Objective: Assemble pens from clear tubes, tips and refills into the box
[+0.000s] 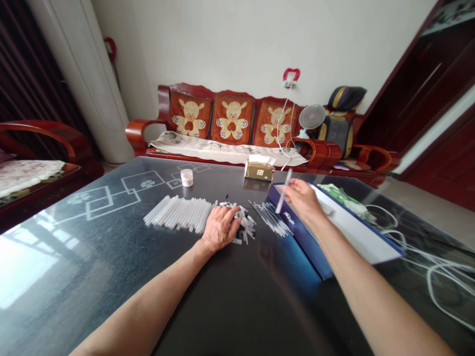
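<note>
Holds a translucent plastic tube [282,196] in the right hand [302,197], with thumb and fingers clamped on it, tilted somewhat off upright, just beside the wall of a blue box [310,254]. Grips it away from both tips, probably to leave each end exposed. Rests the left hand [221,228] where a row of similar tubes [178,212] meets a heap of short plastic pieces [248,223], perhaps to sort through or steady small parts. Shows a gap between left thumb and index finger, yet cannot tell whether pinching anything under the hidden fingertips.

Has the row laid side by side on the dark worktop [222,301], likely to limit rolling. Has thin rods [272,220] bundled loosely between heap and box, presumably for short reach from either hand.

Note the box as the main obstacle, walled up beside the rods and crossed over by the right forearm. See past it a green-and-white bag [345,199] and loose white cables [428,277]. Find farther back a small white jar [187,179], a gold tissue pack [259,171], then a wooden bench [137,129] and a small fan [312,117].
</note>
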`<move>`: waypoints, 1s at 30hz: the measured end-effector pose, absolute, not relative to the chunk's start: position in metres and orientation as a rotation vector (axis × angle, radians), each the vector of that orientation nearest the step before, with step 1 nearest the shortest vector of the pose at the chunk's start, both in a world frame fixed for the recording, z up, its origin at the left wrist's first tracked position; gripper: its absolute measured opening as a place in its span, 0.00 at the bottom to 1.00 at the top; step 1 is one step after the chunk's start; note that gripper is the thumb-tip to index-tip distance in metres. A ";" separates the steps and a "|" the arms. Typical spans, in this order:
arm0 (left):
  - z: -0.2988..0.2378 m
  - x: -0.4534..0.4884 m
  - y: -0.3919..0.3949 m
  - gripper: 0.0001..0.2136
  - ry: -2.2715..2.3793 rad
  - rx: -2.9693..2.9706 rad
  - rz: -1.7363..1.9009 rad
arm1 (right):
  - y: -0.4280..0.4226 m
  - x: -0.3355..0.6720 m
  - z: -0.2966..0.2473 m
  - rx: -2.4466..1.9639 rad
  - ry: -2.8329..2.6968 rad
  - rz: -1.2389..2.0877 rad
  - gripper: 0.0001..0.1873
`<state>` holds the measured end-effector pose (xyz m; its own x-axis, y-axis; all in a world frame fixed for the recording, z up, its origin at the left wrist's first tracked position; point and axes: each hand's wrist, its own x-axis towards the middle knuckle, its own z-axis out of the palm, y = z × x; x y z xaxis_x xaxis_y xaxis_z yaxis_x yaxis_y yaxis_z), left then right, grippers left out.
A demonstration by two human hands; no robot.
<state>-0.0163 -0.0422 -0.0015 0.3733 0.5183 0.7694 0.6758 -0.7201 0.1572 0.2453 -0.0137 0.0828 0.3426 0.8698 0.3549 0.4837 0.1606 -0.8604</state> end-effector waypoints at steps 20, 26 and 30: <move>0.001 -0.015 -0.036 0.16 -1.326 -2.336 -0.889 | -0.045 0.164 0.008 -1.204 -1.243 1.006 0.17; -0.002 -0.011 -0.039 0.17 -1.216 -2.410 -0.875 | -0.045 0.154 0.008 -1.293 -1.325 0.968 0.16; 0.000 -0.012 -0.039 0.15 -1.225 -2.405 -0.900 | -0.042 0.151 0.004 -1.287 -1.235 1.012 0.18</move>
